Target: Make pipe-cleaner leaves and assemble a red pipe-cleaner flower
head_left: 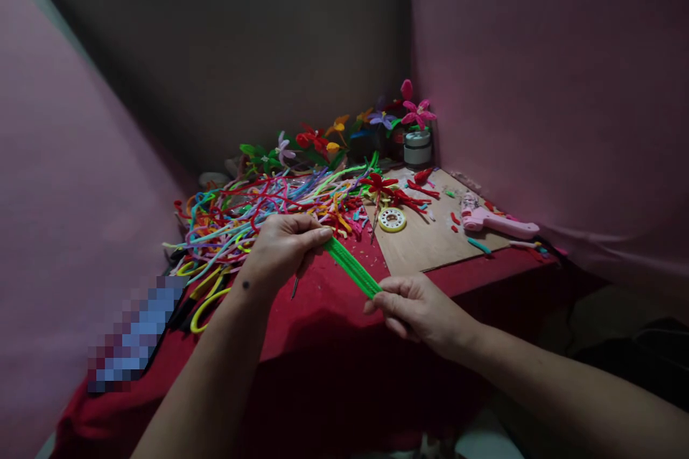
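One red-draped surface (324, 303) bears a heap of coloured fuzzy stems (280, 193), with a brown board (430, 240) to the heap's right. Above the near part, left hand (285, 244) and right hand (418, 307) each have their grip pinched on one end of a green bundle (352, 269), slanting between them. The step seems to be aligning its strands; the next move calls for steady pressure at both ends.

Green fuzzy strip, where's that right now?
The green strip is below the middle of the head view, held between the left hand and right hand, over the red cloth.
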Demonstrator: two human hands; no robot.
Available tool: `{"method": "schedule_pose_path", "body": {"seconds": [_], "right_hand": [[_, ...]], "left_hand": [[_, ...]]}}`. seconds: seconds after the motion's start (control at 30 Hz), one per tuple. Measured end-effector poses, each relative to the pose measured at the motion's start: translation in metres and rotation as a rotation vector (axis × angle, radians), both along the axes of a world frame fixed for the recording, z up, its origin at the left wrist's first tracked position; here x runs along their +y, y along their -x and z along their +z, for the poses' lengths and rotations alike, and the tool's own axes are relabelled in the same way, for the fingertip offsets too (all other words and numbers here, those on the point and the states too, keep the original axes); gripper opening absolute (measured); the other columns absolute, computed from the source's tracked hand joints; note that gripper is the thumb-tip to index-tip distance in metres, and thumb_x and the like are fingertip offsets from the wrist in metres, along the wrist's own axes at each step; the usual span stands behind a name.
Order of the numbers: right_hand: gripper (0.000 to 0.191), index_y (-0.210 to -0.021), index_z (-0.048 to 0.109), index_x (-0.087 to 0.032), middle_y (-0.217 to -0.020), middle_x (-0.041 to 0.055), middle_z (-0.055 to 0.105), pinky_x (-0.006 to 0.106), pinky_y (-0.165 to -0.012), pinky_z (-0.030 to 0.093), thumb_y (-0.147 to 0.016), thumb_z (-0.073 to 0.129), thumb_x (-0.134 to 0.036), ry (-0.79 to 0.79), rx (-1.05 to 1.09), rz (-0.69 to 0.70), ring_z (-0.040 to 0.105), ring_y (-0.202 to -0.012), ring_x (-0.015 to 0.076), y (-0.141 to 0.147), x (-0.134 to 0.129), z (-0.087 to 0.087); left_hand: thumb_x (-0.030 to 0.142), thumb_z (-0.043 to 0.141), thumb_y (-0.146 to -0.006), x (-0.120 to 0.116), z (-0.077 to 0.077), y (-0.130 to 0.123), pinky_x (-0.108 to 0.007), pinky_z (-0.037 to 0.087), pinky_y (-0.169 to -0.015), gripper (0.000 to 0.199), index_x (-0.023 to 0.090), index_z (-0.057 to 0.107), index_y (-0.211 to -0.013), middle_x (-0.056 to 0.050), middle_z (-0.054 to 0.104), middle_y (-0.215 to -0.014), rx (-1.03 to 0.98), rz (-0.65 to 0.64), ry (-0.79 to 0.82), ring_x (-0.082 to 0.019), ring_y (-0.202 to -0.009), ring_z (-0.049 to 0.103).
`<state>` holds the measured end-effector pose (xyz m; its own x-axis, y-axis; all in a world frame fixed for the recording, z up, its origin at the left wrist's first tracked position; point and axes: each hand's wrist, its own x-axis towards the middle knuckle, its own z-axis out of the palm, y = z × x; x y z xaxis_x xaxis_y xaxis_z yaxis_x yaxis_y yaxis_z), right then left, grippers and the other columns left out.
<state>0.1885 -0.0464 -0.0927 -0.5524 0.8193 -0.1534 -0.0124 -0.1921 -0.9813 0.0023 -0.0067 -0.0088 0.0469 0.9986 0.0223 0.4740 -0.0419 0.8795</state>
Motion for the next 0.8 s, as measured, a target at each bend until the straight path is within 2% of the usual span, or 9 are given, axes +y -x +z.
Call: {"method": "schedule_pose_path", "body": {"seconds": [0.1,0.2,0.3,0.37,0.47,0.6,0.7,0.8], "right_hand": [[0.024,-0.076,0.055,-0.012,-0.041,-0.0058,0.047,0.017,-0.036,0.026,-0.079,0.046,-0.034,0.006,-0.038,0.073,0.036,-0.032,0.0038,-0.005,0.002,0.001],[0.016,-0.08,0.05,-0.013,-0.059,-0.0001,0.06,0.019,-0.05,0.04,-0.075,0.053,-0.028,0.045,0.069,0.211,0.054,-0.049,0.0078,-0.007,0.009,0.008],[0.016,-0.085,0.05,-0.013,-0.068,0.0013,0.061,0.022,-0.058,0.044,-0.073,0.057,-0.023,0.017,0.151,0.279,0.057,-0.058,0.0091,-0.001,0.017,0.019],[0.012,-0.083,0.05,-0.013,-0.066,0.001,0.06,0.022,-0.054,0.044,-0.076,0.053,-0.023,0.004,0.154,0.259,0.056,-0.054,0.0093,0.006,0.021,0.026],[0.012,-0.078,0.051,-0.013,-0.061,0.0008,0.059,0.02,-0.048,0.041,-0.081,0.045,-0.023,0.022,0.131,0.134,0.055,-0.047,0.0083,0.018,0.025,0.03],[0.012,-0.071,0.052,-0.012,-0.058,0.0008,0.059,0.017,-0.041,0.037,-0.079,0.046,-0.018,0.13,0.177,0.064,0.052,-0.041,0.0068,0.025,0.028,0.021],[0.013,-0.067,0.052,-0.012,-0.052,-0.0016,0.055,0.016,-0.035,0.032,-0.078,0.048,-0.017,0.205,0.194,0.056,0.044,-0.034,0.0037,0.025,0.027,0.012],[0.013,-0.072,0.056,-0.011,-0.049,-0.0051,0.05,0.015,-0.032,0.028,-0.078,0.049,-0.02,0.206,0.167,0.061,0.036,-0.031,0.0018,0.024,0.022,0.009]], "left_hand": [[0.028,0.06,-0.068,0.0,-0.003,0.002,-0.017,0.025,-0.029,0.02,0.014,0.053,-0.055,0.004,0.045,-0.038,0.013,-0.047,0.033,-0.005,-0.028,0.035],[0.03,0.058,-0.07,0.0,-0.004,0.007,-0.018,0.026,-0.029,0.026,0.014,0.05,-0.051,0.003,0.045,-0.038,0.027,-0.138,0.069,-0.006,-0.028,0.036],[0.031,0.058,-0.07,0.001,-0.006,0.005,-0.019,0.025,-0.028,0.027,0.015,0.049,-0.05,0.003,0.044,-0.037,0.027,-0.18,0.105,-0.007,-0.026,0.036],[0.031,0.058,-0.07,0.001,-0.007,0.001,-0.019,0.024,-0.028,0.027,0.015,0.05,-0.05,0.003,0.043,-0.037,0.03,-0.202,0.115,-0.007,-0.026,0.036],[0.03,0.057,-0.07,-0.001,-0.009,-0.006,-0.019,0.025,-0.028,0.025,0.014,0.052,-0.051,0.003,0.044,-0.037,0.046,-0.211,0.108,-0.007,-0.026,0.036],[0.03,0.058,-0.068,-0.001,-0.009,-0.008,-0.017,0.024,-0.029,0.025,0.014,0.054,-0.049,0.003,0.043,-0.037,0.136,-0.148,0.034,-0.005,-0.028,0.034],[0.029,0.06,-0.066,0.001,-0.009,-0.006,-0.016,0.021,-0.03,0.025,0.013,0.056,-0.047,0.004,0.042,-0.038,0.229,-0.096,-0.062,-0.004,-0.03,0.031],[0.029,0.061,-0.065,0.002,-0.007,-0.007,-0.016,0.02,-0.029,0.025,0.013,0.056,-0.046,0.004,0.041,-0.037,0.202,-0.086,-0.048,-0.003,-0.03,0.03]]}}
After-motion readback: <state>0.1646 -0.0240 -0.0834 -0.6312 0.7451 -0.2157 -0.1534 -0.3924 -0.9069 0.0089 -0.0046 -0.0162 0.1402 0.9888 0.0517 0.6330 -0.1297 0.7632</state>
